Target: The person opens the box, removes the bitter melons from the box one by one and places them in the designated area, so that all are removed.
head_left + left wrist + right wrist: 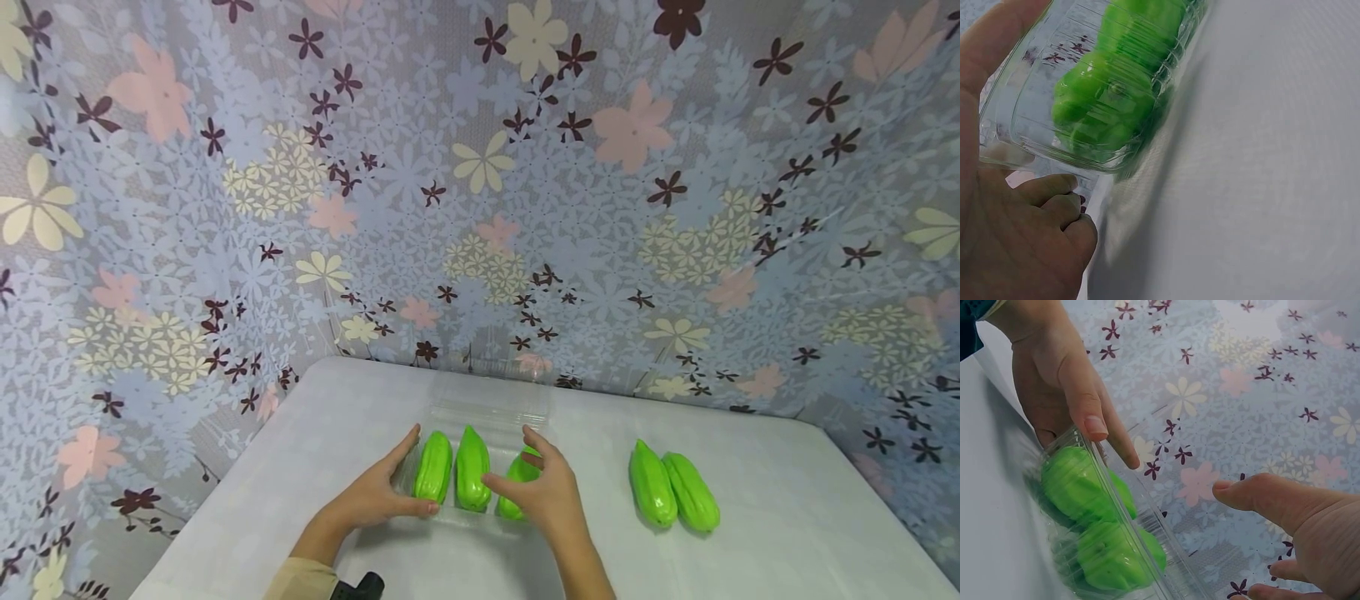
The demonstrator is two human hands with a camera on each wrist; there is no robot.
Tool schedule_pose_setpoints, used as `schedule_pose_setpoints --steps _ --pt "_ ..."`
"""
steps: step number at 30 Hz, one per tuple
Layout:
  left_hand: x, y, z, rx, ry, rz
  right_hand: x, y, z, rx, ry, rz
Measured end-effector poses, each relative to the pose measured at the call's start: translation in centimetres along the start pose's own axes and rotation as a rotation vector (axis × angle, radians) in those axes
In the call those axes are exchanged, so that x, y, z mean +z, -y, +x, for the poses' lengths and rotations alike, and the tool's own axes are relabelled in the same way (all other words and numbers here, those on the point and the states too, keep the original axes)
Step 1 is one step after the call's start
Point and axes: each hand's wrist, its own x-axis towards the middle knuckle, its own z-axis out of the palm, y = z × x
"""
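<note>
A clear plastic box (480,520) with its hinged lid (487,410) laid back stands on the table. Inside lie three glossy green, ribbed gourd-like pieces: a left one (432,468), a middle one (472,471) and a right one (513,497), partly covered by my right hand. My left hand (369,498) grips the box's left end, thumb at the front rim and index finger along the side. Above the right end, my right hand (553,493) has its thumb and fingers spread around the right gourd, and its thumb (1260,490) is apart from the box in the right wrist view.
Two more green gourds, one (652,485) leaning close beside the other (692,493), lie on the white-covered table (787,517) to the right. A flowered wall covering (480,208) rises behind the table's back edge and along its left side.
</note>
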Motion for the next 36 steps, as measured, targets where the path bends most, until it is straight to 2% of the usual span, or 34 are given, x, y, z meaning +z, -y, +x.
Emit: schedule_pose_setpoints --steps 9,22,36 --pt "-0.1 -0.1 -0.1 0.005 0.006 0.008 0.7 0.4 -0.4 -0.042 0.019 0.026" --pt "0.0 0.2 0.0 -0.002 -0.002 0.029 2.1 0.3 -0.5 -0.081 0.088 0.079" --pt "0.0 0.2 0.0 -0.013 -0.006 0.042 2.7 0.0 -0.4 -0.101 0.047 -0.021"
